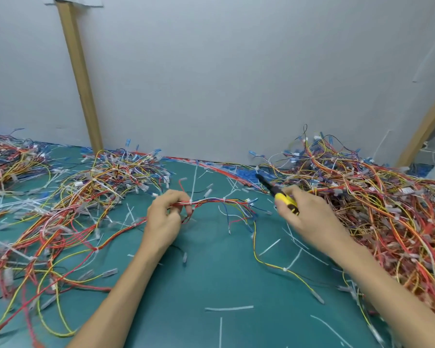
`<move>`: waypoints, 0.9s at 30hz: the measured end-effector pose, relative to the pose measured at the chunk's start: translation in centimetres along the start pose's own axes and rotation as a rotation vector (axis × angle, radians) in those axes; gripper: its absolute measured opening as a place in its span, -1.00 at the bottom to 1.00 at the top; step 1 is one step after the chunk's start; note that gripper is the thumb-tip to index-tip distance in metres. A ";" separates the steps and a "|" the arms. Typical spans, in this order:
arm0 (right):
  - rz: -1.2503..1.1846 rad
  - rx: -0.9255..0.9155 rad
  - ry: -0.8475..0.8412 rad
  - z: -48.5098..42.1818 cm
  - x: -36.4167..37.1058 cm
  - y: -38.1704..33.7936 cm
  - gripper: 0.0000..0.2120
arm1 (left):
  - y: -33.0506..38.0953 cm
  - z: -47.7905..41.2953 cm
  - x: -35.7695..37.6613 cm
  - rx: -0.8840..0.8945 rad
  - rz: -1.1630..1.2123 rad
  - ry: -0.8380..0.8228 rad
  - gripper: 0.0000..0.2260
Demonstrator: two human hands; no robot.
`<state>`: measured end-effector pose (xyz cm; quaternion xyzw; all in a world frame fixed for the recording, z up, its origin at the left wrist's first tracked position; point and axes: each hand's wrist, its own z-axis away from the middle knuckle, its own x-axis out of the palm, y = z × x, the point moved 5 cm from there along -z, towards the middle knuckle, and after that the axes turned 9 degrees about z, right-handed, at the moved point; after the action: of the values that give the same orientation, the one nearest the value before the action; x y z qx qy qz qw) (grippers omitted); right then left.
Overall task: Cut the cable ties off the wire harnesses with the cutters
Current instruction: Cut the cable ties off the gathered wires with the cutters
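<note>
My left hand (165,219) pinches one end of a thin wire harness (219,202) of red, white, blue and yellow wires, held just above the green mat. A white cable tie (191,200) wraps the harness next to my fingers, and a second one sits farther right on it. My right hand (304,212) grips the yellow-and-black cutters (278,192), whose black tip points up and left, away from the harness. The cutter jaws are about a hand's width right of the harness end.
A big heap of tied harnesses (377,204) fills the right side. Looser harnesses (68,209) spread over the left. Cut white tie pieces (229,308) lie scattered on the green mat (211,277). A grey wall (236,84) rises behind the table.
</note>
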<state>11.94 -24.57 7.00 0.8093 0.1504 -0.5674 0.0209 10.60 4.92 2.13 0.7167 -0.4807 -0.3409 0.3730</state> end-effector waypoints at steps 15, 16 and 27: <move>0.196 -0.185 0.278 2.8 4.1 -0.1 -0.61 | -2.8 -0.3 3.1 0.036 0.056 -0.349 -0.84; 0.196 -0.196 0.294 2.8 4.1 -0.3 -0.62 | -2.8 -0.3 3.2 0.047 0.049 -0.350 -0.83; 0.143 -0.125 0.299 3.1 3.9 -0.7 -0.64 | -1.6 0.3 3.3 0.056 0.027 -0.324 -0.84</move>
<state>10.16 -23.65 2.40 0.8905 0.1290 -0.4271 0.0891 12.07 2.19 0.15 0.6559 -0.5534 -0.4336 0.2750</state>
